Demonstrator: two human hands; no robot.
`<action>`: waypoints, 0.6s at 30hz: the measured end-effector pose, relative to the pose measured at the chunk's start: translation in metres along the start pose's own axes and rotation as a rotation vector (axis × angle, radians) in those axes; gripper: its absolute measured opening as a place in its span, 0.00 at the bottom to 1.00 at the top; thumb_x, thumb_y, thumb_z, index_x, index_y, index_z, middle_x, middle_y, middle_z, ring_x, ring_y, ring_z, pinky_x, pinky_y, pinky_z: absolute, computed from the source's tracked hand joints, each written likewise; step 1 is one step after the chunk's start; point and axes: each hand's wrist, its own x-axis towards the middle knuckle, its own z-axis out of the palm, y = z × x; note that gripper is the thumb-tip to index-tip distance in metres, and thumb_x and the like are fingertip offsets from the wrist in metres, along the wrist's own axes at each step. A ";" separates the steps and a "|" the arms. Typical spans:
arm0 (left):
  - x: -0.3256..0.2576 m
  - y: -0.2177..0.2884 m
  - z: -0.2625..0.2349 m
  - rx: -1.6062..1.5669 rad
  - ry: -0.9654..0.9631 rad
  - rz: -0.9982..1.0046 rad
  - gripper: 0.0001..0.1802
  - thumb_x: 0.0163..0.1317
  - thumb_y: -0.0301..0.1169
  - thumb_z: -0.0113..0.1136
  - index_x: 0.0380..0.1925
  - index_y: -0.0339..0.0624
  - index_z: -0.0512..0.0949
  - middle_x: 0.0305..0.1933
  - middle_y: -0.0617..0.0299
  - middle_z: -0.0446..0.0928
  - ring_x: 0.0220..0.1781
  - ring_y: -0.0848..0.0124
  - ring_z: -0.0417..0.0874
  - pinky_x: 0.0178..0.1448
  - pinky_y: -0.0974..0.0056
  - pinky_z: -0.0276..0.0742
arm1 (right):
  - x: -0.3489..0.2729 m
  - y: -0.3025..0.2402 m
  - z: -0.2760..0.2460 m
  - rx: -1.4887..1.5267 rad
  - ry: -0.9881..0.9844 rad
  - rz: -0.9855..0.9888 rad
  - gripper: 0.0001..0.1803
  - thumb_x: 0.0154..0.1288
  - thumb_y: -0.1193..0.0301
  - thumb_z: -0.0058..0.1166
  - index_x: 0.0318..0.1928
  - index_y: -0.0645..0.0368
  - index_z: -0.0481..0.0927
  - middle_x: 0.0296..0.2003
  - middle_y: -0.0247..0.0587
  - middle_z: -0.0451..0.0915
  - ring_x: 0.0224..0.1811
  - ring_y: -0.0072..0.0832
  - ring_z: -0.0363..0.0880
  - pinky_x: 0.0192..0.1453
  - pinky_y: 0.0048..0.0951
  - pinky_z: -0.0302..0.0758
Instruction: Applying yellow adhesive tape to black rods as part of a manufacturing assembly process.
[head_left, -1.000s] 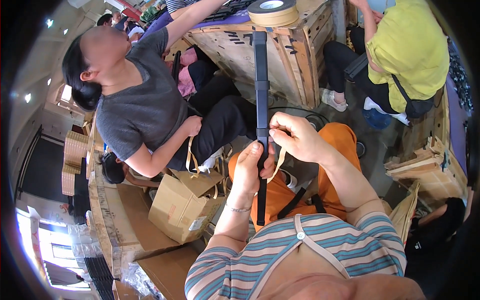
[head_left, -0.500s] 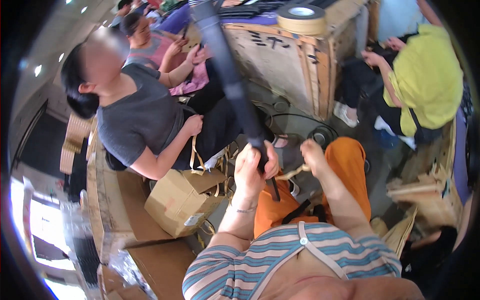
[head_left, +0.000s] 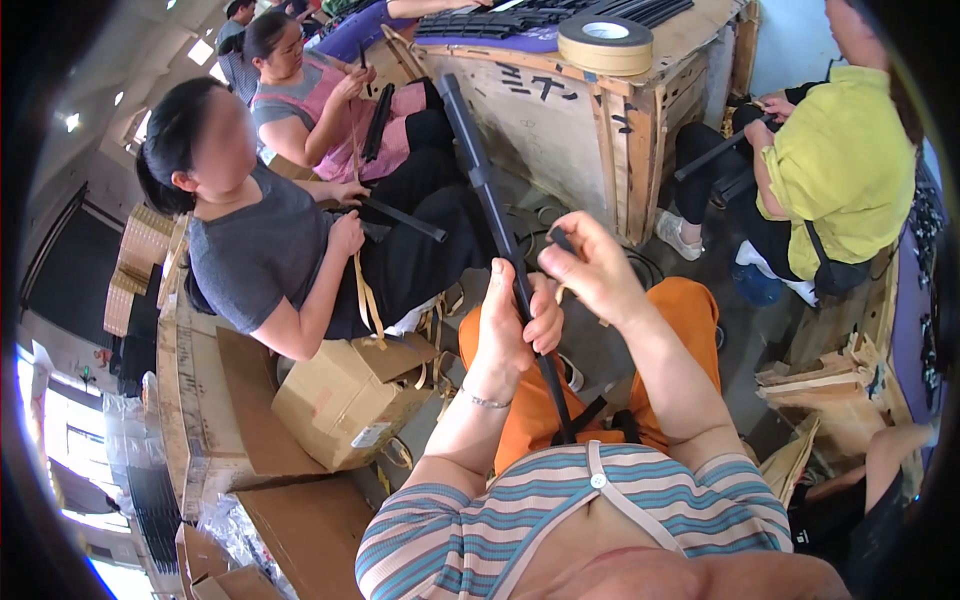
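Observation:
A long black pole (head_left: 488,195), thicker in its upper sections and thin at its lower end, slants up and away in front of me. My left hand (head_left: 510,325) is wrapped around its lower part, and the thin end reaches down over my orange trousers (head_left: 680,310). My right hand (head_left: 598,272) is raised just right of the pole, apart from it. Between its thumb and fingers it pinches a small black piece (head_left: 561,239), whose kind I cannot make out. A bit of tan strip (head_left: 560,294) shows under that hand.
An open cardboard box (head_left: 345,405) stands left of my knees. A large wooden crate (head_left: 535,120) bears a tape roll (head_left: 604,46) and black strips. Co-workers sit close by: one in grey (head_left: 275,240) at left, one in yellow (head_left: 850,170) at right, both holding black pieces.
The blurred pole is now sharp and its top has swung right and lower. My right hand has moved up and left toward the pole; the long tan strip below it is mostly out of sight.

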 end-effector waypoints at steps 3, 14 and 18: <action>-0.009 -0.003 0.008 -0.002 0.149 -0.079 0.36 0.60 0.65 0.27 0.13 0.46 0.62 0.05 0.67 0.52 0.05 0.74 0.52 0.10 0.70 0.50 | 0.000 -0.002 0.014 -0.162 -0.043 0.032 0.16 0.57 0.72 0.58 0.42 0.62 0.66 0.32 0.32 0.71 0.34 0.14 0.68 0.40 0.18 0.66; -0.013 -0.024 0.008 -0.039 0.052 -0.182 0.35 0.63 0.62 0.22 0.14 0.45 0.62 0.06 0.69 0.50 0.06 0.75 0.49 0.10 0.70 0.46 | -0.021 0.011 0.000 0.033 -0.082 -0.002 0.14 0.62 0.72 0.52 0.44 0.64 0.66 0.35 0.34 0.71 0.30 0.13 0.70 0.31 0.14 0.70; -0.016 -0.031 0.006 -0.058 0.047 -0.176 0.34 0.64 0.61 0.24 0.18 0.45 0.64 0.08 0.69 0.52 0.09 0.76 0.52 0.14 0.71 0.49 | -0.028 -0.001 0.000 0.114 -0.069 0.079 0.13 0.62 0.74 0.51 0.44 0.64 0.66 0.34 0.33 0.70 0.27 0.13 0.70 0.28 0.13 0.71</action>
